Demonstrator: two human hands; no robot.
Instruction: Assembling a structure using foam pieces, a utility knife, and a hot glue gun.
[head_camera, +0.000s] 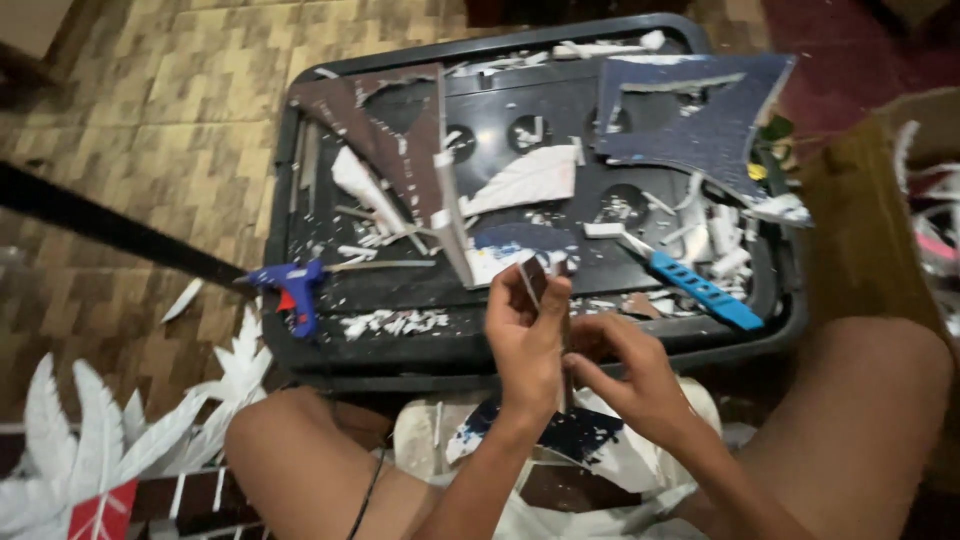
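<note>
My left hand (524, 335) pinches a small brown and white piece of foam board (535, 277), held upright above my lap. My right hand (628, 375) is just to its right, fingers curled toward the lower part of the same piece and touching it. Both hands hover over the near edge of a black plastic crate lid (470, 345) used as a work surface. A blue utility knife (692, 287) lies on the lid just right of my hands. A blue glue gun (293, 290) rests at the lid's left edge.
Cut scraps cover the lid: a large brown sheet (395, 130), a large dark blue sheet (705, 115), white offcuts (525, 180). White leaf-shaped cutouts (90, 440) lie on the wooden floor at left. A long dark rod (100, 228) crosses the floor. My bare knees flank more scraps in my lap.
</note>
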